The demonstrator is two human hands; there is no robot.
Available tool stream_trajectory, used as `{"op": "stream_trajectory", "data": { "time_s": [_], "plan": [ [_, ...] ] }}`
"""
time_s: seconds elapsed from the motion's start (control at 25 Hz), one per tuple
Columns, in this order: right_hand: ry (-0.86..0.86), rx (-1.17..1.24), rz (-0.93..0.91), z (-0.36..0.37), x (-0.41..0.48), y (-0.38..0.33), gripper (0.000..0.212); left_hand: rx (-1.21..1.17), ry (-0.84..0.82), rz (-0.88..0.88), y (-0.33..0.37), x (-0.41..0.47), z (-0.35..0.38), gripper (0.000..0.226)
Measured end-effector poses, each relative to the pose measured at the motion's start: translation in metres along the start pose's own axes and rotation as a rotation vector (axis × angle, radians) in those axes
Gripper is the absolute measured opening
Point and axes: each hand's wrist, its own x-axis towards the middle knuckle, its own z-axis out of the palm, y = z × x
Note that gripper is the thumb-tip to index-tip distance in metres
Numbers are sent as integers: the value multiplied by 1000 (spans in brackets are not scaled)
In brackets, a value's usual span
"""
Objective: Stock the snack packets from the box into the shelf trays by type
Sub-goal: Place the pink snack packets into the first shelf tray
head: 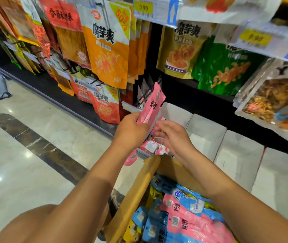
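While the left hand (pixel 132 131) pinches the pink packet (pixel 153 104) low down, the right hand (pixel 174 137) curls loosely alongside.

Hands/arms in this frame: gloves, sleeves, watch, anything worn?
Nothing worn that shows. Left hand and right hand have no gloves, rings or watch visible. Both forearms are uncovered to the frame edge, with no sleeves or bands in view. The fingers are slightly blurred.
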Motion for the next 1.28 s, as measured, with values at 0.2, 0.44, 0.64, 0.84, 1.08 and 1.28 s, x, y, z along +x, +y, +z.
{"op": "stream_trajectory", "data": {
  "time_s": [0.2,0.44,0.64,0.84,1.08,1.28],
  "plan": [
    [-123,220,92,2,-44,-20,50,374,-74,130,0,-17,21,41],
    [125,141,95,-19,-51,-15,29,558,-204,221,9,-35,33,66],
    [146,88,31,-53,-58,-20,27,125,-313,-61,6,-23,28,32],
    [98,32,-50,-71,-55,-21,24,-82,-374,-183,-3,-19,44,4],
    [263,-694,25,-159,-40,48,46,-88,-220,-183,-27,1,55,11],
    [210,-1220,187,-225,-43,114,71,6,-156,-191,-33,53,85,24]
  ]
}}
